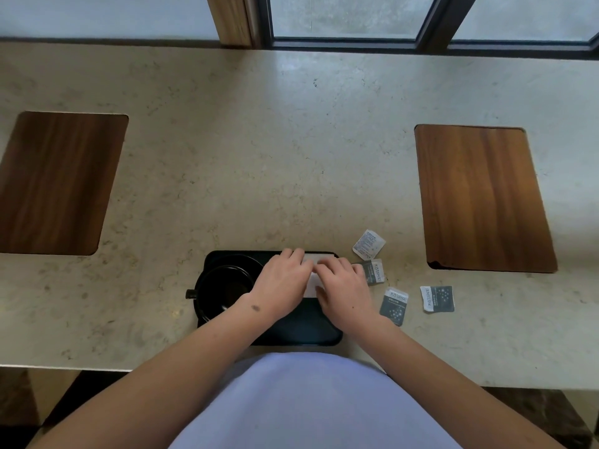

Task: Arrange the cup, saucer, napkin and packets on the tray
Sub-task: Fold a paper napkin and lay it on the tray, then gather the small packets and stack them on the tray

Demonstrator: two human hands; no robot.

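Left hand (285, 280): lying palm down on the napkin (311, 280), fingers flat and spread a little, gripping nothing.
Right hand (343, 288): also pressing flat on the napkin, fingers pointing left toward the other hand, nothing gripped; fingertips of both hands are nearly meeting.
Napkin: white, sitting on the far right part of the tray (301, 328), mostly hiding under the hands.
Tray: black, rectangular, resting on the counter (259, 157) at its near edge, right in front of the person.
Cup (223, 288): black, standing on the tray's left half, handle sticking out left past the tray edge.
Saucer (240, 260): black, showing behind the cup; can't tell whether the cup is sitting on it.
Packets: four, all lying on the counter right of the tray. White packet (369, 244) farthest back; first grey packet (374, 271) just beside the right fingers; second grey packet (393, 305) nearer; third grey packet (437, 298) farthest right.
Wood panels: left panel (58, 183) and right panel (483, 199), well apart from the tray.
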